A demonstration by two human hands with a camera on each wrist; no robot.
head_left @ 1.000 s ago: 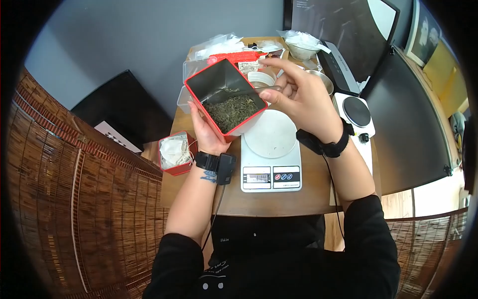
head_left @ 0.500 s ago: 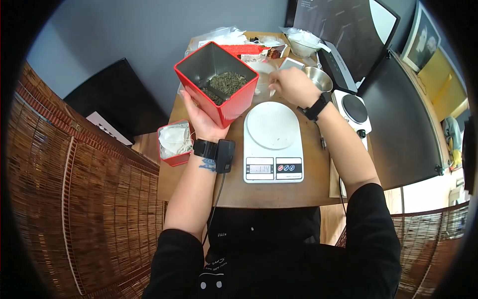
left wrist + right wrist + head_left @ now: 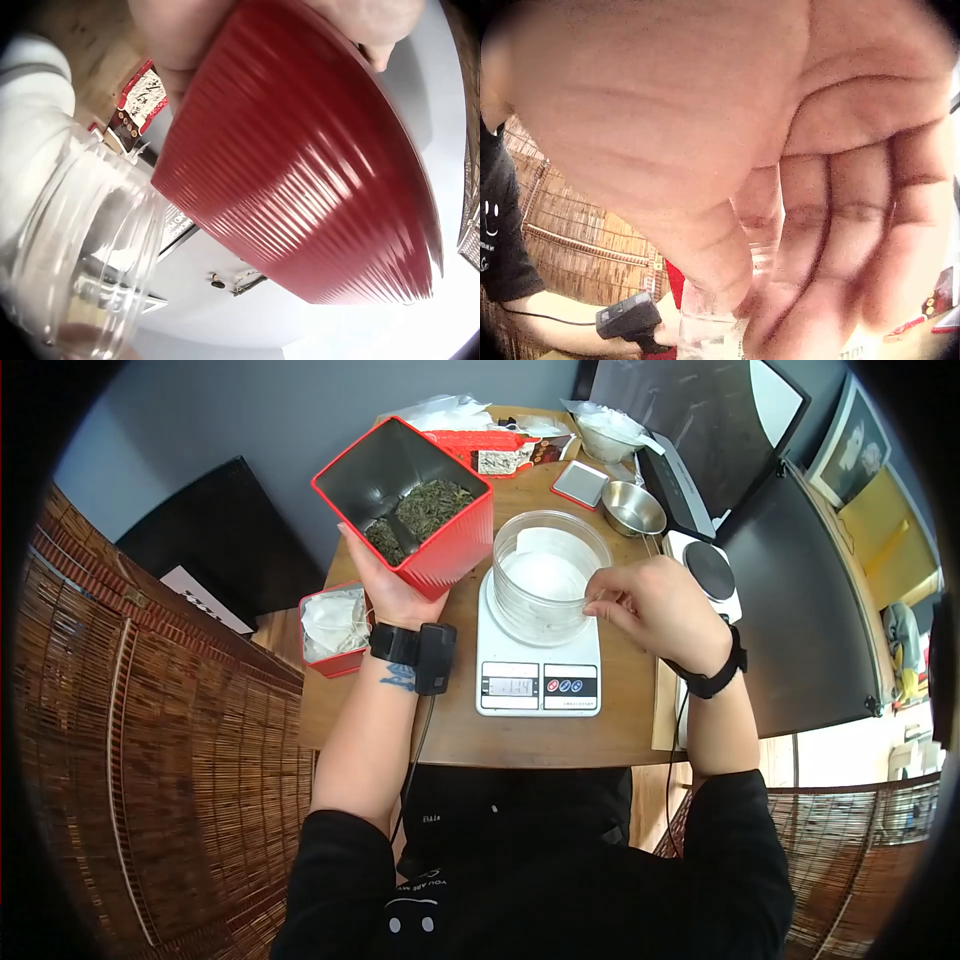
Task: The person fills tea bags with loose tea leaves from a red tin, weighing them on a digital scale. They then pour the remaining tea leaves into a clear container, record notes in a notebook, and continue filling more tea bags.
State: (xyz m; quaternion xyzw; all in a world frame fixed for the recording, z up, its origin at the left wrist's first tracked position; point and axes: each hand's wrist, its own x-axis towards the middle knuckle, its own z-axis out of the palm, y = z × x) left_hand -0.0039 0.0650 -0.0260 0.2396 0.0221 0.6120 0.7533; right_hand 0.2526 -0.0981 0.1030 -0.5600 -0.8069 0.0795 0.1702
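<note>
My left hand grips a ridged red tin, raised and tilted at the left of the scale. Dark dried leaves fill its lower part, with a dark scoop lying in them. In the left wrist view, fingers and thumb wrap both sides of the tin. The right hand pinches the rim of a clear round tub between thumb and fingers. That tub overlaps the white plate of a digital kitchen scale in the head view. The scale's display is lit.
A red box with white pouches stands at the left edge of the wooden table. Behind are a small red-edged scale, a metal pan, a bowl in plastic and packets. A hot plate sits right.
The right hand has let go of the scoop, leaving it in the tin, reached back for the clear tub and brought it over the scale. The tin has moved left with the left hand.
</note>
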